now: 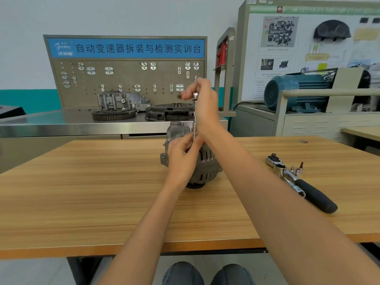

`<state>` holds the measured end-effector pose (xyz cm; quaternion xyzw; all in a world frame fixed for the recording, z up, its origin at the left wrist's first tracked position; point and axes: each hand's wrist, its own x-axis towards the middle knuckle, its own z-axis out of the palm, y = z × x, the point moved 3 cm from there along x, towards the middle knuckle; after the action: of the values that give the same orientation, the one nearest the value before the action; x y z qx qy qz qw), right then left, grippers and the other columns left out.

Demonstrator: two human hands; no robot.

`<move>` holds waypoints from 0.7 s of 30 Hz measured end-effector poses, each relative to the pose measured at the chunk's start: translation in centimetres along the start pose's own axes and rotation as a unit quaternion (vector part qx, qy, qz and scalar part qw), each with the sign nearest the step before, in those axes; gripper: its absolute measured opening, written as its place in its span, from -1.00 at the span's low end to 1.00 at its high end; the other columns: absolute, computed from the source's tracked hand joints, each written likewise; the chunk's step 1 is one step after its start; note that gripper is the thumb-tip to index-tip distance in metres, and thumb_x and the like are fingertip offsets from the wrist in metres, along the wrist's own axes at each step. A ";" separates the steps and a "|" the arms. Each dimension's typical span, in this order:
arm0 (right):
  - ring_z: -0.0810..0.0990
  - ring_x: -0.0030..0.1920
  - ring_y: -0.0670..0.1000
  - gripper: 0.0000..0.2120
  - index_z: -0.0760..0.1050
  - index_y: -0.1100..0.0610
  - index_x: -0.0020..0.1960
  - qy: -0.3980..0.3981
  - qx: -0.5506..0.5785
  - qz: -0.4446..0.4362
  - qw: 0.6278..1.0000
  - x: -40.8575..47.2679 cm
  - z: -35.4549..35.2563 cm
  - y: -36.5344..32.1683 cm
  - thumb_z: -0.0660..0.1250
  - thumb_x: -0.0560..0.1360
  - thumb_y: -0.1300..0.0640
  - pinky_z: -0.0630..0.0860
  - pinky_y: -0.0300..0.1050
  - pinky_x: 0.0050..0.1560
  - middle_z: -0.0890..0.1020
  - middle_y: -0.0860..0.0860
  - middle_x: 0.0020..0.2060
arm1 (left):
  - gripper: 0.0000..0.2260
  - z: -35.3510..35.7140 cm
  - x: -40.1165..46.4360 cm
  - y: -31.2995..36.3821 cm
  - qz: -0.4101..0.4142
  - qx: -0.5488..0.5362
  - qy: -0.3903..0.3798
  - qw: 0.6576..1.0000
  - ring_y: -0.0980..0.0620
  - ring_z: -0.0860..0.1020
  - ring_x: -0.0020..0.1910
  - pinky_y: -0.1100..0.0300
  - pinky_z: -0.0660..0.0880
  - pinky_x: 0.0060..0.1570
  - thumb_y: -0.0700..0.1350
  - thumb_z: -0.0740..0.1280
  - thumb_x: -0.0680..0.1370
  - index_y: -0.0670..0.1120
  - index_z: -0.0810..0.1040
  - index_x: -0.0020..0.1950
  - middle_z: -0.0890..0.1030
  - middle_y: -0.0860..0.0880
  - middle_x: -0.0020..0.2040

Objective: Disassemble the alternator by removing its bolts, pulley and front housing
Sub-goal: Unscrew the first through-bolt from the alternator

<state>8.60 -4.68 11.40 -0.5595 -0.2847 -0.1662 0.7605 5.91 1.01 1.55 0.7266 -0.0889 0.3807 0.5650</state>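
Both arms are bare all the way up, with no sleeves showing. The left hand (183, 155) and the right hand (202, 103) have no gloves, no rings and no watch, and the fingers (185, 96) are bare too. At the bottom, two knees (207, 273) show in dark blue-grey cloth that looks like jeans.
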 end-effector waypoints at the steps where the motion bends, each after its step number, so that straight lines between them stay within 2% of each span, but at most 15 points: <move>1: 0.53 -0.26 -0.11 -0.56 0.33 0.16 -0.43 -0.024 0.042 0.024 0.999 0.3 -0.1 0.0 0.00 0.61 0.16 0.41 -0.29 -0.07 0.48 -0.01 -0.45 | -0.68 0.0 0.1 -0.1 0.002 -0.001 0.002 1.000 -0.25 0.49 -0.06 -0.16 0.39 0.10 -0.08 0.23 0.60 -0.35 0.49 -0.14 0.54 -0.30 -0.21; 4: 0.57 -0.25 -0.11 -0.56 0.33 0.16 -0.43 -0.040 0.067 0.048 0.996 0.5 0.4 -0.1 0.00 0.61 0.18 0.44 -0.20 -0.06 0.51 0.00 -0.46 | -0.71 -0.1 0.1 -0.3 0.007 0.000 0.015 1.000 -0.21 0.49 -0.11 -0.11 0.42 0.09 -0.12 0.26 0.59 -0.35 0.52 -0.15 0.55 -0.29 -0.24; 5: 0.54 -0.26 -0.13 -0.58 0.33 0.16 -0.42 -0.023 0.040 0.030 0.998 0.1 0.6 -0.1 0.01 0.61 0.19 0.43 -0.24 -0.09 0.49 0.01 -0.42 | -0.74 -0.1 0.1 -0.4 0.004 0.001 0.021 1.000 -0.20 0.49 -0.14 -0.09 0.42 0.04 -0.15 0.27 0.58 -0.35 0.52 -0.18 0.55 -0.30 -0.26; 7: 0.44 -0.29 -0.15 -0.66 0.34 0.16 -0.34 0.026 -0.075 -0.078 0.994 -1.1 0.9 0.1 0.05 0.59 0.22 0.40 -0.31 -0.19 0.44 0.00 -0.36 | -0.76 -0.1 0.2 -0.7 -0.013 -0.005 0.036 0.999 -0.09 0.41 -0.32 0.03 0.37 -0.18 -0.27 0.30 0.53 -0.24 0.49 -0.35 0.49 -0.24 -0.40; 8: 0.42 -0.26 -0.12 -0.72 0.36 0.17 -0.29 0.064 -0.183 -0.153 0.969 -1.7 0.9 0.2 0.08 0.58 0.21 0.41 -0.25 -0.14 0.43 0.00 -0.31 | -0.69 -0.1 0.2 -0.8 -0.026 -0.008 0.050 0.998 -0.01 0.33 -0.38 0.08 0.29 -0.28 -0.33 0.31 0.51 -0.15 0.44 -0.44 0.42 -0.14 -0.47; 9: 0.42 -0.20 -0.06 -0.78 0.39 0.18 -0.24 0.107 -0.287 -0.216 0.927 -2.1 1.0 0.2 0.10 0.56 0.18 0.42 -0.15 -0.01 0.44 0.01 -0.27 | -0.67 -0.1 0.2 -0.9 -0.038 -0.014 0.059 0.997 0.03 0.28 -0.39 0.10 0.23 -0.32 -0.37 0.31 0.48 -0.15 0.42 -0.46 0.37 -0.08 -0.49; 10: 0.42 -0.15 0.00 -0.80 0.41 0.19 -0.20 0.140 -0.349 -0.249 0.893 -2.4 1.0 0.3 0.11 0.54 0.15 0.39 -0.02 0.15 0.45 0.03 -0.25 | -0.72 0.0 0.2 -1.1 -0.046 -0.019 0.063 0.997 0.02 0.27 -0.38 0.10 0.20 -0.34 -0.39 0.32 0.47 -0.23 0.41 -0.43 0.35 -0.08 -0.47; 11: 0.41 -0.13 0.02 -0.79 0.42 0.20 -0.20 0.156 -0.364 -0.253 0.883 -2.4 1.1 0.3 0.11 0.53 0.14 0.35 0.08 0.23 0.46 0.02 -0.24 | -0.74 0.0 0.3 -1.2 -0.052 -0.022 0.064 0.996 0.02 0.26 -0.37 0.09 0.19 -0.34 -0.40 0.33 0.46 -0.25 0.41 -0.42 0.35 -0.08 -0.46; 12: 0.40 -0.13 0.02 -0.78 0.41 0.18 -0.22 0.152 -0.345 -0.247 0.893 -2.4 1.1 0.1 0.09 0.53 0.13 0.35 0.11 0.22 0.45 0.01 -0.25 | -0.70 0.1 0.4 -1.3 -0.051 -0.021 0.063 0.997 0.03 0.27 -0.37 0.09 0.19 -0.33 -0.39 0.33 0.46 -0.19 0.41 -0.44 0.36 -0.03 -0.48; 13: 0.39 -0.14 0.00 -0.77 0.38 0.17 -0.24 0.132 -0.307 -0.233 0.913 -2.2 1.2 0.0 0.08 0.53 0.13 0.39 0.07 0.15 0.43 -0.02 -0.27 | -0.60 0.1 0.4 -1.2 -0.048 -0.021 0.060 0.997 0.06 0.29 -0.37 0.10 0.21 -0.32 -0.37 0.33 0.47 -0.02 0.41 -0.50 0.37 0.08 -0.51; 15: 0.41 -0.19 -0.03 -0.72 0.38 0.18 -0.30 0.084 -0.207 -0.164 0.961 -1.5 1.0 -0.1 0.06 0.55 0.15 0.40 -0.12 -0.07 0.42 -0.04 -0.32 | -0.59 0.0 0.3 -0.9 -0.048 -0.016 0.048 0.998 -0.02 0.46 -0.22 0.02 0.36 -0.21 -0.28 0.32 0.51 0.13 0.48 -0.46 0.51 0.16 -0.43; 16: 0.43 -0.22 -0.08 -0.68 0.39 0.19 -0.33 0.062 -0.147 -0.114 0.981 -1.0 0.7 0.0 0.05 0.56 0.18 0.37 -0.22 -0.14 0.43 -0.03 -0.35 | -0.67 0.0 0.3 -0.8 -0.041 -0.019 0.037 0.998 -0.13 0.52 -0.06 -0.10 0.44 -0.06 -0.22 0.31 0.54 0.13 0.55 -0.35 0.60 0.07 -0.31; 18: 0.47 -0.25 -0.15 -0.60 0.37 0.18 -0.40 0.023 -0.045 -0.026 0.998 -0.3 0.3 0.1 0.03 0.59 0.19 0.34 -0.39 -0.14 0.46 -0.02 -0.40 | -0.83 0.0 0.2 -0.6 -0.021 -0.037 0.011 0.999 -0.23 0.50 0.11 -0.23 0.40 0.17 -0.11 0.27 0.58 -0.05 0.60 -0.17 0.64 -0.14 -0.13; 19: 0.50 -0.22 -0.12 -0.56 0.36 0.17 -0.43 0.005 -0.010 0.002 1.000 0.0 0.2 0.1 0.01 0.60 0.18 0.34 -0.37 -0.05 0.47 -0.02 -0.42 | -0.81 -0.1 0.1 -0.6 -0.016 -0.038 0.005 0.999 -0.24 0.50 0.12 -0.26 0.38 0.19 -0.07 0.26 0.59 -0.11 0.59 -0.14 0.63 -0.18 -0.12; 21: 0.54 -0.18 -0.03 -0.53 0.35 0.16 -0.45 -0.019 0.035 0.029 0.999 0.4 0.3 0.0 -0.01 0.61 0.17 0.38 -0.15 0.12 0.50 -0.02 -0.46 | -0.78 -0.1 0.1 -0.7 -0.015 -0.037 0.008 0.999 -0.28 0.49 0.08 -0.29 0.33 0.19 -0.06 0.26 0.59 -0.15 0.58 -0.16 0.61 -0.21 -0.15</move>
<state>8.87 -4.39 11.73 -0.5434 -0.2879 -0.1230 0.7789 6.32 1.39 1.07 0.7034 -0.0878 0.3741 0.5979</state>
